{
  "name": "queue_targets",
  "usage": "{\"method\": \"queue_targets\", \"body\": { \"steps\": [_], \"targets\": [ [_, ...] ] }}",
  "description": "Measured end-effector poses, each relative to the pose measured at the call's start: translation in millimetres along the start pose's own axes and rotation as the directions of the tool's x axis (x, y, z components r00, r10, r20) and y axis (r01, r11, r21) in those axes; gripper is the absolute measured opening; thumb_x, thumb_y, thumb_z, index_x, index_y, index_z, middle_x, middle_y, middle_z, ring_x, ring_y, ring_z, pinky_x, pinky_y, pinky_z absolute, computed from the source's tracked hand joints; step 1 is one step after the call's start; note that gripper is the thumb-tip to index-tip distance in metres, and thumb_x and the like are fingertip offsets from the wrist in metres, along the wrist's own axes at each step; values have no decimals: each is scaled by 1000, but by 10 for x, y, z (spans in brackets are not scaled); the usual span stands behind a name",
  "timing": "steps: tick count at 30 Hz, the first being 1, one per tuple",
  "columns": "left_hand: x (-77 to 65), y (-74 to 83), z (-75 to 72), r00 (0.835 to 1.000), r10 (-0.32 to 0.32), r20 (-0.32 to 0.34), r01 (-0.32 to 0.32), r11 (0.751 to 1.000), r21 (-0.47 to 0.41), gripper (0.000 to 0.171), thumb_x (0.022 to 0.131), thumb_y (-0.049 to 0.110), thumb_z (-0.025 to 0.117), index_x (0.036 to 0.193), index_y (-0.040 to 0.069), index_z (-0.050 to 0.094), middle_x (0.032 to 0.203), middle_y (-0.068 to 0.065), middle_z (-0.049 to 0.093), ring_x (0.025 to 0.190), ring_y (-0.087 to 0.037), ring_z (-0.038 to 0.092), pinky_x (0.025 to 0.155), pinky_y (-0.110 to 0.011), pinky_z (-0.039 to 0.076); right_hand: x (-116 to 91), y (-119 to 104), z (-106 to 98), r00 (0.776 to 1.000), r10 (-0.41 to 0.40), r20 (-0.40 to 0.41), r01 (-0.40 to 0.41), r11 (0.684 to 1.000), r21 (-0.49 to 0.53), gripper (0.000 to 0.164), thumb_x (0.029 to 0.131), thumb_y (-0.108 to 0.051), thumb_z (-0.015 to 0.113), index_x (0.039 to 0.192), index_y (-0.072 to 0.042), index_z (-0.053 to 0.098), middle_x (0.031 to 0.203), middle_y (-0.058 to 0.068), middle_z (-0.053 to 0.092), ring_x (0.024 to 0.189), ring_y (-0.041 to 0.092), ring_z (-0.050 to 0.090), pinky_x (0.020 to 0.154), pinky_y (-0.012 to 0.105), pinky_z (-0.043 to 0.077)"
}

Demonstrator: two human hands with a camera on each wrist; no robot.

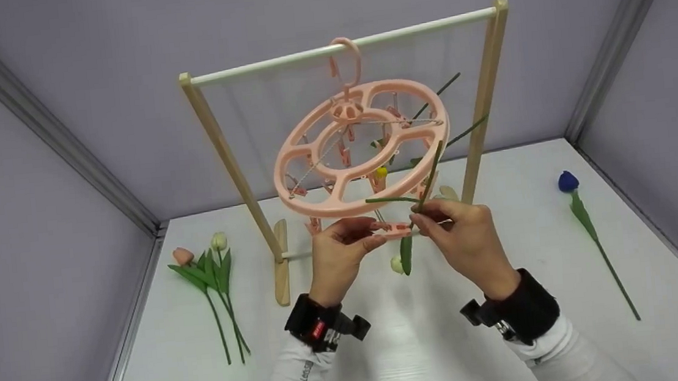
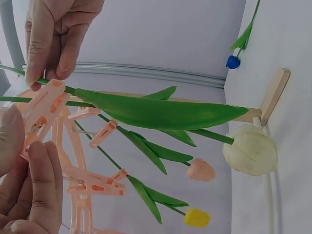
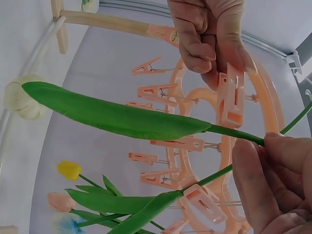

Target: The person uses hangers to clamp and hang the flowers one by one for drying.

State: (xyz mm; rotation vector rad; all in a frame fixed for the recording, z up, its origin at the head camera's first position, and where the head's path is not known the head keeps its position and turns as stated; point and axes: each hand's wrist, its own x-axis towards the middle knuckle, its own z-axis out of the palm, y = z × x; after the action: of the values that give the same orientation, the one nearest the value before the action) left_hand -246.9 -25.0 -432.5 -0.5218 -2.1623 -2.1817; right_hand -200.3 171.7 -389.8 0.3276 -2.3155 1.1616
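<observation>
My left hand point(image 1: 340, 255) pinches a pink clip point(image 1: 394, 230) of the hanging round drying rack point(image 1: 340, 206) between thumb and fingers. In my right hand point(image 1: 469, 243) is the green stem of a white artificial tulip point(image 2: 251, 150), held between thumb and fingertips. The tulip hangs head down, its long leaf point(image 3: 122, 117) beside the bloom. Its stem lies at the tip of the clip; whether the clip bites on it I cannot tell. Other clips on the rack hold upside-down tulips, among them a yellow one point(image 2: 197, 218) and a pink one point(image 2: 201, 169).
The rack's hook point(image 1: 356, 60) hangs over the white bar point(image 1: 423, 27) of a wooden-legged stand. Several tulips, including a peach one point(image 1: 183, 256) and a white one point(image 1: 219, 241), lie on the table at left. A blue tulip point(image 1: 568, 181) lies at right. Walls enclose the table.
</observation>
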Motion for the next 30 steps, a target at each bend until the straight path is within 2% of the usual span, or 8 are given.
{"method": "queue_targets", "body": {
  "steps": [7, 13, 19, 22, 27, 30],
  "targets": [
    [-3, 5, -1, 1000, 9, 7, -9, 1000, -21, 30, 75, 25, 82, 99, 9, 73, 97, -14, 75, 88, -16, 72, 81, -32, 59, 5, -6, 12, 1000, -15, 9, 15, 1000, 20, 14, 88, -14, 70, 96, -4, 74, 86, 6, 75, 74, 11, 72, 64, 13, 56],
    [-7, 8, -6, 999, 17, 40, -15, 999, -40, 29, 77, 25, 80, 101, 10, 73, 98, -9, 75, 93, -19, 72, 85, -34, 59, 8, -4, 17, 999, -37, 16, 36, 999, 14, 12, 88, -15, 70, 94, -6, 73, 83, 4, 75, 72, 10, 71, 63, 15, 56],
    [10, -16, -8, 999, 17, 50, -16, 1000, -17, 28, 80, 25, 78, 105, 12, 72, 102, -10, 74, 94, -19, 71, 85, -32, 58, -2, 42, 1, 998, 17, 59, -17, 1000, -10, 15, 89, -18, 70, 99, -8, 73, 87, 3, 75, 78, 11, 72, 66, 19, 58],
    [33, -37, -12, 999, 4, 32, -4, 1000, -4, 28, 82, 23, 77, 107, 12, 71, 104, -11, 73, 92, -18, 70, 83, -30, 58, -34, 86, -20, 996, 46, 75, -45, 999, -24, 20, 89, -20, 70, 104, -8, 73, 91, 4, 75, 81, 12, 72, 69, 21, 59],
    [87, -75, -11, 1000, -18, -1, 18, 999, 30, 34, 80, 26, 79, 108, 10, 71, 104, -11, 73, 91, -19, 70, 80, -27, 59, -120, 176, -64, 994, 88, 71, -86, 996, -35, 21, 89, -20, 70, 105, -8, 74, 92, 3, 76, 82, 12, 71, 69, 18, 57],
    [103, -85, 4, 1000, -17, 3, 17, 998, 56, 34, 79, 29, 79, 108, 14, 71, 103, -9, 73, 92, -19, 71, 80, -27, 59, -176, 234, -97, 992, 112, 60, -111, 993, -32, 20, 88, -20, 71, 104, -9, 74, 91, 2, 76, 81, 12, 71, 68, 15, 56]
  ]
}}
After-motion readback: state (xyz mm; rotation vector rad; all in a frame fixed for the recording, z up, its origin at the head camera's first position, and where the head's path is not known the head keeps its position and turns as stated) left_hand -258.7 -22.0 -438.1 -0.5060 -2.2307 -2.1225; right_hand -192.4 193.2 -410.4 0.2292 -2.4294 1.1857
